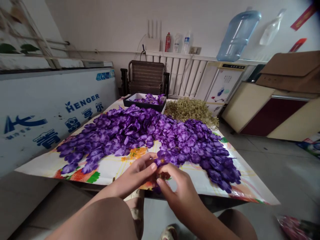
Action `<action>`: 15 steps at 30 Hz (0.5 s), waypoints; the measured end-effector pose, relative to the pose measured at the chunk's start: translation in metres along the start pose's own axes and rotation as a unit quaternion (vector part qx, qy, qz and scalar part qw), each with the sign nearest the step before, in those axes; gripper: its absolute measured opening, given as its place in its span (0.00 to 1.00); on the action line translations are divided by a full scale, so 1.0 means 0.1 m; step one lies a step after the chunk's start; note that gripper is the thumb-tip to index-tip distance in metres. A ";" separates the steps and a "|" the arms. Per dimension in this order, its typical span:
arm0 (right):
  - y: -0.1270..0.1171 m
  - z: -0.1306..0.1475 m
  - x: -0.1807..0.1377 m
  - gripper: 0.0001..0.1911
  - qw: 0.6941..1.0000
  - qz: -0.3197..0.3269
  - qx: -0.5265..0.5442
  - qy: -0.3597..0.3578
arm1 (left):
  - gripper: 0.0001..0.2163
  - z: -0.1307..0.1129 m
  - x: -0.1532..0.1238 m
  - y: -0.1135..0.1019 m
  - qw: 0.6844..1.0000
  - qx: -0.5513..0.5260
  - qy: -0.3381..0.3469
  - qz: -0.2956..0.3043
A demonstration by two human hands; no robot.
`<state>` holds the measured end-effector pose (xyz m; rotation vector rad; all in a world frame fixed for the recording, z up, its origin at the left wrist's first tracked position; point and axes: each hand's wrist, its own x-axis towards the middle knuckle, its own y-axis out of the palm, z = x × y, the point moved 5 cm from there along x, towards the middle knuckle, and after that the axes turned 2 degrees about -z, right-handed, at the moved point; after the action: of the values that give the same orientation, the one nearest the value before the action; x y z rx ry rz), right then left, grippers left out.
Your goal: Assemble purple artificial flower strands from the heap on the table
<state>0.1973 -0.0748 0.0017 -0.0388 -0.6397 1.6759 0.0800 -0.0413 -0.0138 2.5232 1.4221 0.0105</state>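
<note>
In front of me, my left hand (143, 170) is closed, pinching a purple artificial flower (162, 160) with a yellow centre. My right hand (177, 181) curls in from the other side, thumb and forefinger close together at the flower's underside; the part between them is mostly hidden. Just beyond the hands spreads a large heap of loose purple petals (125, 128), with layered purple blossoms (182, 136) to the right. Small yellow flower centres (136, 153) lie on the printed tablecloth (110, 171), left of the held flower.
At the table's far side stand a dark-rimmed box (145, 105) holding purple flowers and a pile of greenish stems (191, 111). A folding chair (146, 76) is behind. A white freezer (57, 113) borders the left; a cabinet (270, 113) is at right.
</note>
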 end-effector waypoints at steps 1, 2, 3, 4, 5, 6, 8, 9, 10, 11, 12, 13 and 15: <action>-0.01 -0.02 0.01 0.07 1.000 0.001 0.010 0.009 | 0.16 0.00 0.00 -0.01 1.000 -0.010 0.006 0.008; -0.03 -0.03 0.03 0.07 0.999 0.004 0.024 0.021 | 0.17 0.01 -0.01 -0.02 1.000 -0.012 0.011 0.013; -0.04 -0.05 0.04 0.07 0.999 0.010 0.037 0.038 | 0.16 0.02 -0.01 -0.04 1.000 -0.008 0.012 0.017; -0.06 -0.07 0.06 0.07 0.997 0.017 0.048 0.056 | 0.16 0.03 -0.01 -0.06 1.000 -0.001 0.013 0.019; -0.07 -0.09 0.07 0.07 0.995 0.022 0.054 0.077 | 0.16 0.04 0.00 -0.07 1.000 0.006 0.013 0.021; -0.09 -0.11 0.08 0.07 0.993 0.024 0.058 0.099 | 0.16 0.05 0.00 -0.08 0.999 0.017 0.015 0.025; -0.12 -0.16 0.09 0.06 0.989 0.028 0.065 0.131 | 0.16 0.08 0.03 -0.10 0.998 0.042 0.015 0.031; -0.13 -0.18 0.10 0.06 0.987 0.032 0.072 0.140 | 0.15 0.09 0.05 -0.10 0.998 0.055 0.013 0.034; -0.14 -0.20 0.10 0.06 0.985 0.037 0.080 0.146 | 0.14 0.11 0.07 -0.11 0.997 0.067 0.010 0.037; -0.15 -0.22 0.11 0.06 0.984 0.043 0.087 0.150 | 0.13 0.12 0.09 -0.11 0.996 0.078 0.005 0.040; -0.15 -0.24 0.12 0.07 0.983 0.049 0.094 0.151 | 0.12 0.13 0.11 -0.11 0.995 0.088 0.000 0.044; -0.16 -0.26 0.12 0.07 0.982 0.055 0.098 0.151 | 0.11 0.14 0.13 -0.11 0.994 0.099 -0.006 0.049; -0.16 -0.31 0.14 0.07 0.981 0.071 0.102 0.151 | 0.08 0.15 0.15 -0.10 0.990 0.130 -0.017 0.059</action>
<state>0.2198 -0.0492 -0.0133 -0.1928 -0.2396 1.8182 0.0814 -0.0262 -0.0319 2.7996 1.3354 -0.2090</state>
